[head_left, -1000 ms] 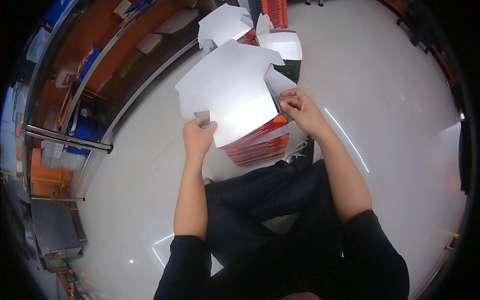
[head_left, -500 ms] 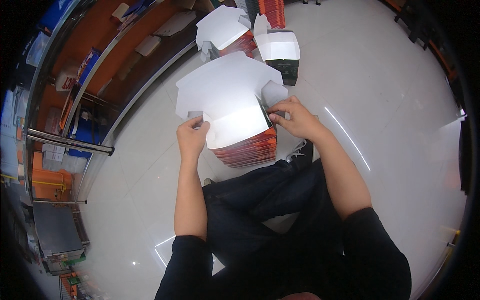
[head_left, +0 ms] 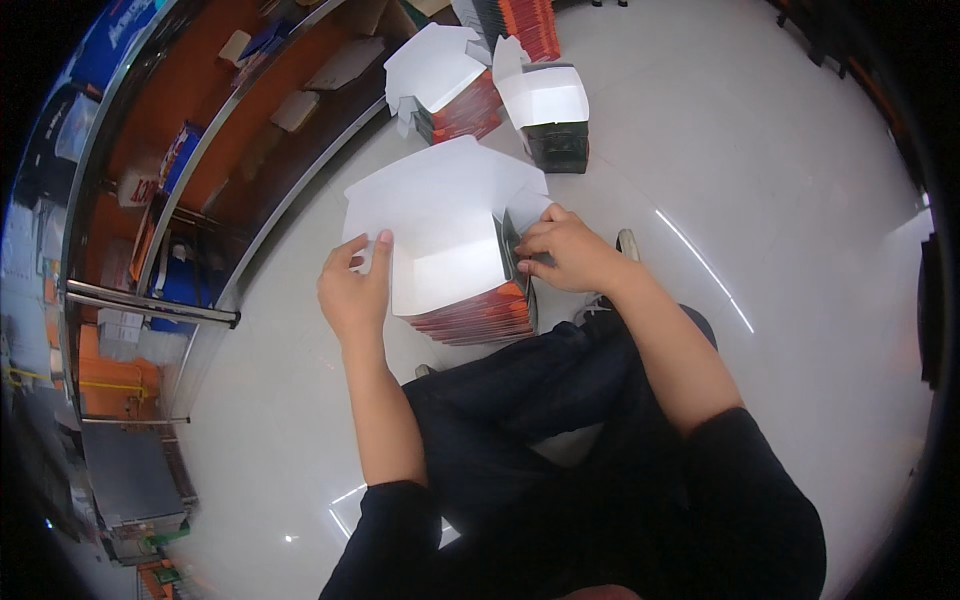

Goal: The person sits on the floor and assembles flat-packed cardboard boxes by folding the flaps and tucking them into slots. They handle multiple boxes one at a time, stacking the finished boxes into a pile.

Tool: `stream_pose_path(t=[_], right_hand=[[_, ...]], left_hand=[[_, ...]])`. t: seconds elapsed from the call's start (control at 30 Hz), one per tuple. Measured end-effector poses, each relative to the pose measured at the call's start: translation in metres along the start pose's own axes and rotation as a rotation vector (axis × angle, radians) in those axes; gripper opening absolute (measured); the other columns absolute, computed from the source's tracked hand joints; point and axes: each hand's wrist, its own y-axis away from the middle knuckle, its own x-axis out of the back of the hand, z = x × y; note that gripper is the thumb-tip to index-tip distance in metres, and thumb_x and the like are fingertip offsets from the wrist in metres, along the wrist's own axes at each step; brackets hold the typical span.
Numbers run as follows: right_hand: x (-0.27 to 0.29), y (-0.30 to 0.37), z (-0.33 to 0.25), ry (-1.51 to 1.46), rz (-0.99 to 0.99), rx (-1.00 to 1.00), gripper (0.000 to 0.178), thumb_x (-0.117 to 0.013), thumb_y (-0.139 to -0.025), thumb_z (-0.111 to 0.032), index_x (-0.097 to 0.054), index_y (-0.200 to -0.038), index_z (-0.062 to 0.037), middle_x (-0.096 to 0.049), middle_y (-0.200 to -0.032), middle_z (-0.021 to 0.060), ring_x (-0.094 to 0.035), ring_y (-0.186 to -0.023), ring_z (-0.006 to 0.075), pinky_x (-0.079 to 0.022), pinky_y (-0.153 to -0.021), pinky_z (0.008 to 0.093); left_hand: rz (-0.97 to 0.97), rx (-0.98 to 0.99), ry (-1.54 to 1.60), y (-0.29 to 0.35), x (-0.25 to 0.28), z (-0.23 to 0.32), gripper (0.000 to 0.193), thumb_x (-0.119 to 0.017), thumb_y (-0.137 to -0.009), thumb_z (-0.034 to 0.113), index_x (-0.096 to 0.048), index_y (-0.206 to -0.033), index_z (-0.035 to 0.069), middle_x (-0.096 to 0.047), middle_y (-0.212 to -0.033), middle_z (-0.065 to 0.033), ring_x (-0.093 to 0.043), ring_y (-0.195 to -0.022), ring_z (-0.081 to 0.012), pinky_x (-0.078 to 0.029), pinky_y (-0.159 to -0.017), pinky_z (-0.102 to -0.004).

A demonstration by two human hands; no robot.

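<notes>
In front of my folded legs stands a stack of nested paper food cartons (head_left: 470, 326) with red-orange printed sides. The top carton (head_left: 440, 262) is opened out, white inside, with a broad lid flap spread away from me. My left hand (head_left: 355, 290) holds its left wall, thumb along the upper edge and fingers outside. At the right side, the bent fingers of my right hand (head_left: 568, 252) grip the dark outer wall beside a small side flap (head_left: 524, 208). Its fingertips are partly hidden there.
Beyond stand another carton stack (head_left: 465, 108) with white flaps up, a dark green carton stack (head_left: 558, 146) and a red stack (head_left: 525, 28). A metal-edged shelf unit (head_left: 270, 160) with assorted goods runs along the left. Pale glossy tiles (head_left: 660, 130) form the floor.
The top carton's walls now stand more upright, with a deeper white hollow. My left hand has moved slightly left and its thumb now points up. The view has shifted a little.
</notes>
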Motion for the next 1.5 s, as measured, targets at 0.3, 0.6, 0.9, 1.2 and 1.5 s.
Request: stream_pose_path(t=[0.3,0.6,0.9,1.2,1.5], right_hand=[[-0.006,0.008,-0.023,-0.004,0.014,-0.068,0.024,-0.072,-0.077,-0.023,-0.072,-0.096,-0.0072,-0.065,-0.104,0.0066,-0.051,-0.107,0.0320,-0.044,-0.093,0.0431],[-0.009,0.006,-0.016,-0.165,-0.098,-0.038,0.014,-0.072,-0.076,-0.021,-0.074,-0.083,-0.0093,-0.059,-0.109,0.0083,-0.048,-0.112,0.0321,-0.043,-0.099,0.0413],[0.001,0.010,-0.025,-0.205,-0.088,0.014,0.012,-0.077,-0.079,-0.017,-0.077,-0.087,-0.0090,-0.053,-0.125,0.0130,-0.046,-0.123,0.0332,-0.041,-0.105,0.0393],[0.008,0.006,-0.010,-0.343,-0.104,-0.028,0.016,-0.081,-0.079,-0.016,-0.076,-0.085,-0.0015,-0.063,-0.114,0.0110,-0.062,-0.102,0.0262,-0.052,-0.089,0.0366],[0.012,-0.004,-0.043,-0.518,-0.367,-0.848,0.106,-0.026,-0.086,-0.087,-0.055,-0.131,0.0054,-0.061,-0.124,0.0265,-0.070,-0.088,0.0351,-0.061,-0.066,0.0478]], left_hand=[[-0.759,-0.445,0.201,0.050,-0.025,0.060,0.055,-0.082,-0.078,0.017,-0.067,-0.130,0.011,-0.074,-0.091,-0.0175,-0.072,-0.082,-0.0267,-0.054,-0.079,-0.0388],[-0.766,-0.316,0.123,0.049,-0.027,0.056,0.041,-0.079,-0.077,0.008,-0.070,-0.117,0.010,-0.073,-0.080,-0.0144,-0.072,-0.075,-0.0274,-0.054,-0.073,-0.0384],[-0.727,-0.338,0.163,0.056,-0.029,0.053,0.038,-0.080,-0.078,0.013,-0.072,-0.115,0.011,-0.074,-0.089,-0.0152,-0.072,-0.078,-0.0286,-0.054,-0.074,-0.0387],[-0.942,-0.477,0.250,0.053,-0.037,0.038,0.062,-0.084,-0.076,0.023,-0.065,-0.133,0.009,-0.075,-0.096,-0.0140,-0.072,-0.078,-0.0214,-0.054,-0.078,-0.0339],[-0.156,0.349,0.424,0.004,-0.017,-0.081,0.061,-0.042,-0.104,0.054,-0.063,-0.130,0.002,-0.069,-0.113,-0.0153,-0.067,-0.097,-0.0240,-0.047,-0.093,-0.0418]])
